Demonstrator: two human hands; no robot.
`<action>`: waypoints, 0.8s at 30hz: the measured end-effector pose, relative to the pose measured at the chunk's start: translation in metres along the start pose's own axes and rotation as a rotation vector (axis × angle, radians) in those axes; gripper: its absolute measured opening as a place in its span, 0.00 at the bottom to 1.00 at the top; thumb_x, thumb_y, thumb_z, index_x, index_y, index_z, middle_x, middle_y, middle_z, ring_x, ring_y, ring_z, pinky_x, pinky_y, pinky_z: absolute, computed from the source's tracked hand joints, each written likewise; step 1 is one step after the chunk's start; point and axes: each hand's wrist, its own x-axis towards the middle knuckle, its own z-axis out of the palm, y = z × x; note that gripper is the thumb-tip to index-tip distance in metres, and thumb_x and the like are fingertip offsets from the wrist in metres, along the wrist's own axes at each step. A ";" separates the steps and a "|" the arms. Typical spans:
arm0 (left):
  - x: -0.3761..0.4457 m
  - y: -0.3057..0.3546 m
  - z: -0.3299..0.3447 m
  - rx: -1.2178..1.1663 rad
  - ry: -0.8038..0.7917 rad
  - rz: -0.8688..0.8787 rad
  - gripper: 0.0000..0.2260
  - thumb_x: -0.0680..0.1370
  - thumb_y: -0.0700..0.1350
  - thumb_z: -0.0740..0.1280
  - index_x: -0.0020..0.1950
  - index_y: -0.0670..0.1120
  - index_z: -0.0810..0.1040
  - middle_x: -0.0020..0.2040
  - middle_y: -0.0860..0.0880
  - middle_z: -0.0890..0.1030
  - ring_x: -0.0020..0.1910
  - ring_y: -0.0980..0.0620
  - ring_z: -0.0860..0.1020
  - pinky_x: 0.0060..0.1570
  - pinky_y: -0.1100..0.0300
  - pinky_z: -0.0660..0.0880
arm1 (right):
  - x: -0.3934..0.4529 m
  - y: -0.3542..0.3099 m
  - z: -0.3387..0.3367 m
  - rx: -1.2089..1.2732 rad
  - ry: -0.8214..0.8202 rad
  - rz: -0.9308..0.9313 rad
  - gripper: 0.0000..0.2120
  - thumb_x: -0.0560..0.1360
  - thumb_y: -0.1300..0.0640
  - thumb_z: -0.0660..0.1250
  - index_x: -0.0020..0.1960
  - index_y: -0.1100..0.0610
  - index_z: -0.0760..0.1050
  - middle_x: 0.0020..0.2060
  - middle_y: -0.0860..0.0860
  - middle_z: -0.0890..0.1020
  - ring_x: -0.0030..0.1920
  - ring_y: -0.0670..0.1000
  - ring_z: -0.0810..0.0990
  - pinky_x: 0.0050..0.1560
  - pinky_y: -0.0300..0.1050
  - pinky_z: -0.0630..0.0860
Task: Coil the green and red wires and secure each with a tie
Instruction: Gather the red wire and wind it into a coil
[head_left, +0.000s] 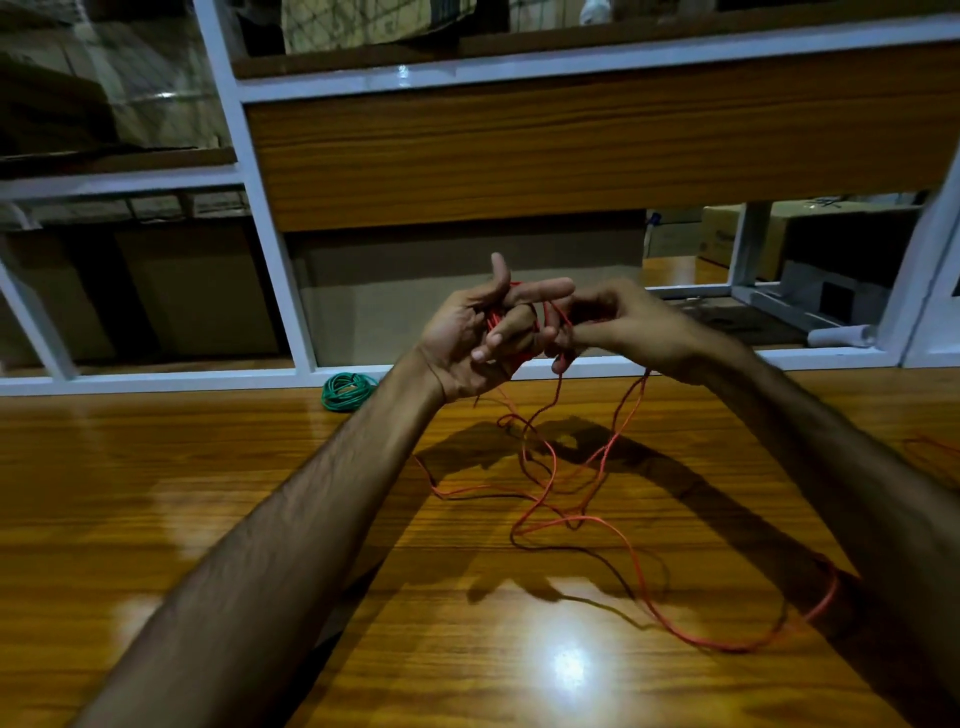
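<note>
Above the glossy wooden table (182, 493), the head view shows the left hand (470, 338) with turns of red wire (566, 512) wound round its spread fingers, while the right hand (618, 325) pinches the strand just beside them to feed the next wrap. Most of the red wire lies loose and crossed over itself on the table below. A snag in those crossings could jerk turns off the fingers. Further left, the green wire (347, 391) sits coiled by the white frame (270, 208).
</note>
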 end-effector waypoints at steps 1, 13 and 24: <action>0.000 0.001 0.002 -0.014 0.016 0.016 0.32 0.87 0.57 0.50 0.56 0.33 0.83 0.20 0.48 0.66 0.14 0.55 0.67 0.35 0.62 0.82 | 0.000 0.005 -0.001 0.056 -0.010 -0.006 0.11 0.79 0.68 0.65 0.59 0.61 0.79 0.54 0.57 0.84 0.51 0.56 0.85 0.55 0.48 0.82; -0.002 0.001 -0.003 0.113 0.010 0.040 0.33 0.87 0.59 0.48 0.55 0.38 0.86 0.20 0.51 0.68 0.16 0.57 0.66 0.42 0.64 0.81 | 0.003 0.016 -0.004 0.275 0.000 0.030 0.09 0.80 0.67 0.63 0.57 0.64 0.79 0.53 0.57 0.84 0.46 0.60 0.82 0.43 0.46 0.82; 0.001 -0.003 -0.008 0.155 0.062 0.006 0.33 0.87 0.59 0.49 0.56 0.37 0.86 0.20 0.51 0.66 0.16 0.57 0.66 0.44 0.63 0.80 | 0.007 0.014 0.009 -0.281 0.210 0.078 0.11 0.81 0.60 0.66 0.63 0.56 0.78 0.51 0.50 0.83 0.46 0.48 0.85 0.52 0.51 0.83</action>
